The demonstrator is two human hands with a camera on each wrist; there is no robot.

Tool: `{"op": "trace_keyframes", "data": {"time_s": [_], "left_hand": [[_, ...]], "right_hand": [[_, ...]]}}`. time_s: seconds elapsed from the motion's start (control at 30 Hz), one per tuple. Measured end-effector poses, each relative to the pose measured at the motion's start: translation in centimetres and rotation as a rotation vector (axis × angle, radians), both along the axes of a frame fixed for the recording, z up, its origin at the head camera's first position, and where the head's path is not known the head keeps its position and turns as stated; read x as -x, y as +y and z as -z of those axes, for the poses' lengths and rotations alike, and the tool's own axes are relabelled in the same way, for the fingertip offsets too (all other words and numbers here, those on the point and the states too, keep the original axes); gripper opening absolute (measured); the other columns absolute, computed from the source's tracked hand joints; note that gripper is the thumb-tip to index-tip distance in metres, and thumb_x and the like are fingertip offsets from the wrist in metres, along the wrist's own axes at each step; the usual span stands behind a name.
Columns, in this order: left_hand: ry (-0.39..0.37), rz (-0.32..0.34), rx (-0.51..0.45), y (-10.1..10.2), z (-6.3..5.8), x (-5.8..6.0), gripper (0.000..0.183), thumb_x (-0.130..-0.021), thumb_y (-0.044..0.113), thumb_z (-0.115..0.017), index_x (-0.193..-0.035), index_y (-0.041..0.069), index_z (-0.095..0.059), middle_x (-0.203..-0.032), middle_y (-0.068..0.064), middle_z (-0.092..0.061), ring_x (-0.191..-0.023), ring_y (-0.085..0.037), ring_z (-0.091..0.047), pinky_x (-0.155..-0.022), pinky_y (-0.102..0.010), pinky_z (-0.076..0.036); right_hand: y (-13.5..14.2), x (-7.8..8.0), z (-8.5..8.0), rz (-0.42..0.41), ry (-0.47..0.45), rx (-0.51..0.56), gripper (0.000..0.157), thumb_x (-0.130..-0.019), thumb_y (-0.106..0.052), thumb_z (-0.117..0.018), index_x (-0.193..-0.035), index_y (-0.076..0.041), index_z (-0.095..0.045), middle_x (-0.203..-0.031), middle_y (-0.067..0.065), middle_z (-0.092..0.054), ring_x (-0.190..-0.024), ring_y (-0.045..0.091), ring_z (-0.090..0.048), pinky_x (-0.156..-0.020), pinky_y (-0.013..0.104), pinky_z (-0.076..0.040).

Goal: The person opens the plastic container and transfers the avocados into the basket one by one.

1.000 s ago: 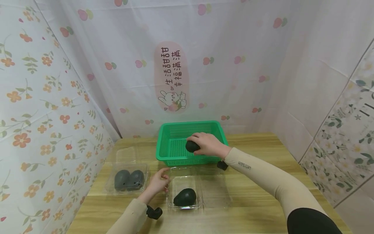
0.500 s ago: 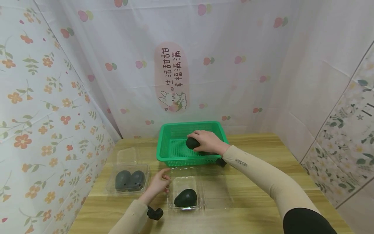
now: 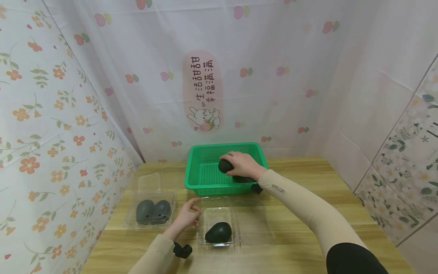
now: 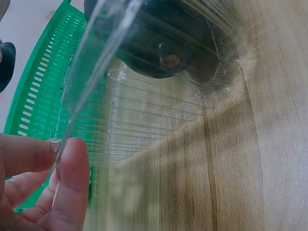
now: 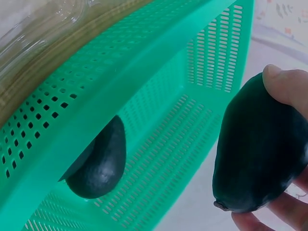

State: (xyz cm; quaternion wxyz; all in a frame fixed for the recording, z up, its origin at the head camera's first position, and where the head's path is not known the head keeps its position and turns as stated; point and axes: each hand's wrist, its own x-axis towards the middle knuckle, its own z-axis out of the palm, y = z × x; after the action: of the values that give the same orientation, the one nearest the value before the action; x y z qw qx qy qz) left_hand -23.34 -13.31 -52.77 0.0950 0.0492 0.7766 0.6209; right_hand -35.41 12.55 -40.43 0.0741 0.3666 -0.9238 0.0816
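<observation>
My right hand (image 3: 244,164) grips a dark green avocado (image 5: 260,149) over the green basket (image 3: 190,167), with thumb on one side and fingers on the other. Below that hand, another avocado (image 5: 102,163) lies in the basket, partly hidden by the wall in the right wrist view. My left hand (image 3: 187,216) pinches the rim of a clear plastic clamshell box (image 4: 139,101) between thumb and fingers. One avocado (image 3: 219,232) lies on its side in the near part of this box, and its lid (image 3: 256,224) is folded out to the right.
A second clear clamshell box (image 3: 171,219) stands left of my left hand, its lid folded back, with two avocados (image 3: 145,211) side by side inside. The wooden table (image 3: 297,224) meets patterned curtains (image 3: 280,114) at the back and sides. Black wrist camera mounts (image 3: 182,250) stick out from both wrists.
My right hand has lifted slightly with the avocado, and more of the avocado in the basket shows beneath it. The left hand keeps its hold on the box rim.
</observation>
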Motion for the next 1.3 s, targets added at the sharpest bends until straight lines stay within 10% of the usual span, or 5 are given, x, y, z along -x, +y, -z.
{"op": "trace_keyframes", "data": {"time_s": [1.3], "left_hand": [[0.012,-0.013,0.035,0.1,0.0,0.0,0.052,-0.089,-0.009,-0.057,-0.139,-0.006,-0.043,-0.090,-0.013,-0.054,-0.060,-0.017,-0.055,-0.047,-0.032,-0.053]], "right_hand": [[-0.9,1.4,3.2,0.077,-0.103,-0.019,0.064,-0.081,-0.034,-0.079,-0.137,-0.017,-0.054,-0.126,0.010,-0.058,-0.104,0.027,-0.061,-0.082,0.043,-0.053]]}}
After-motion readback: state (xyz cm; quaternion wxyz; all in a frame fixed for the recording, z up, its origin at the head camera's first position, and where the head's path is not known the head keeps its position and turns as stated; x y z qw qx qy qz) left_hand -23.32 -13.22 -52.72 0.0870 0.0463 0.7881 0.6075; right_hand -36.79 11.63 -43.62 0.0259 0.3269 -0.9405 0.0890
